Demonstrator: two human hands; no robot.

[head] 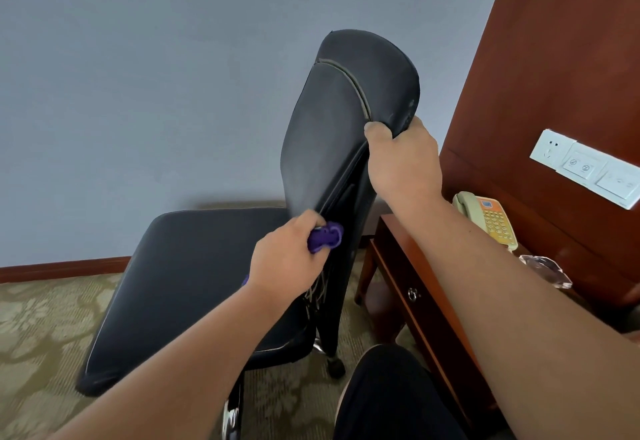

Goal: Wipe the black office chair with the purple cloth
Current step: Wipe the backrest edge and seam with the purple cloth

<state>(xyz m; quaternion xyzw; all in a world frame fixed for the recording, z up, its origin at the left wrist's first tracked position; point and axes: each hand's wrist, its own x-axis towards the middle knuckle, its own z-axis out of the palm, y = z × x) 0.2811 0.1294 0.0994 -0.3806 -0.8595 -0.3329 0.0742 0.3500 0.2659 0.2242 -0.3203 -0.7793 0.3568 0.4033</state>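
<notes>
Where the chair [214,259] stands, a nightstand [408,266] sits just beside.

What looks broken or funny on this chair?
The black office chair looks worn: pale frayed threads hang low on its back, just below the left hand holding the purple cloth, and scuffs mark the backrest edge by the right hand.

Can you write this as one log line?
left hand: holds cloth low on chair back | right hand: grips chair back edge | step: wipe
</notes>
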